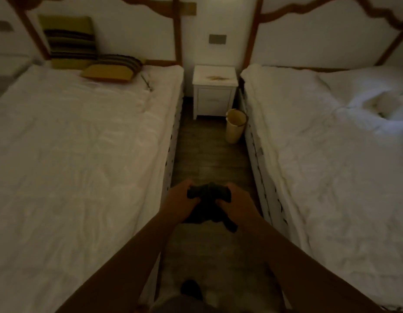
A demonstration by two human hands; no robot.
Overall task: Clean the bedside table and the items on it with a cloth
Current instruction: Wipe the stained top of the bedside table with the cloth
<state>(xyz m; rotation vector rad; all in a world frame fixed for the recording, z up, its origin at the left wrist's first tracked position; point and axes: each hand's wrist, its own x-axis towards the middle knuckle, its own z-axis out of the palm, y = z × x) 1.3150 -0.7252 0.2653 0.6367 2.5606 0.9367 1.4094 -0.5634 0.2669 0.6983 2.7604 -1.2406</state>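
We grip the dark cloth point(208, 201) with left hand point(181, 203) and right hand point(235, 205), well before the white bedside table point(215, 86); both are closed around it.

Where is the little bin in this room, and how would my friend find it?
Look down the dark wooden floor between the two white beds. At the far end stands a small white bedside table. The pale cream round bin stands on the floor by its front right corner, against the right-hand bed; it is the only open-topped, bucket-shaped thing there.
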